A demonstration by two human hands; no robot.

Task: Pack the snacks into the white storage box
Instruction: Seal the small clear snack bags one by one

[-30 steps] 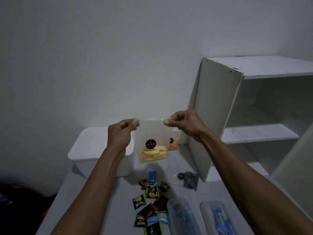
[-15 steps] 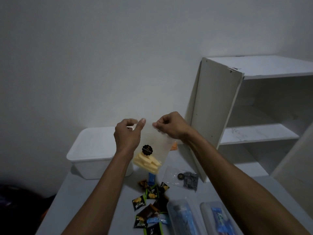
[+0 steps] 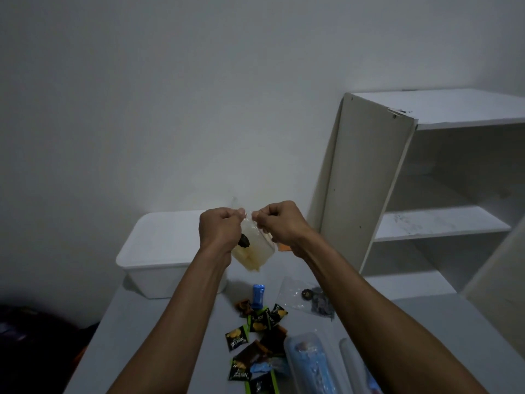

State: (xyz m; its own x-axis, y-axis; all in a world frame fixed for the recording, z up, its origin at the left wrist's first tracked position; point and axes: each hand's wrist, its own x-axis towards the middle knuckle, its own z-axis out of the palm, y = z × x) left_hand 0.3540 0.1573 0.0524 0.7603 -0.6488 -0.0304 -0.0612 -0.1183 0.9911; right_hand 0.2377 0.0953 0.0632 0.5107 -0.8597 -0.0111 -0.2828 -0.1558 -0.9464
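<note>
1. We are holding a clear bag (image 3: 253, 253) of pale yellow snacks up above the table (image 3: 170, 331), near its far edge.
2. Our left hand (image 3: 219, 231) is pinching the bag's top in a narrow grip; our right hand (image 3: 279, 225) is pinching it just beside.
3. The white box (image 3: 159, 251) is sitting lidded at the table's far left corner, behind the bag.
4. Small wrapped snacks (image 3: 257, 334) are lying scattered toward the near edge, beside a bag of dark pieces (image 3: 311, 298).
</note>
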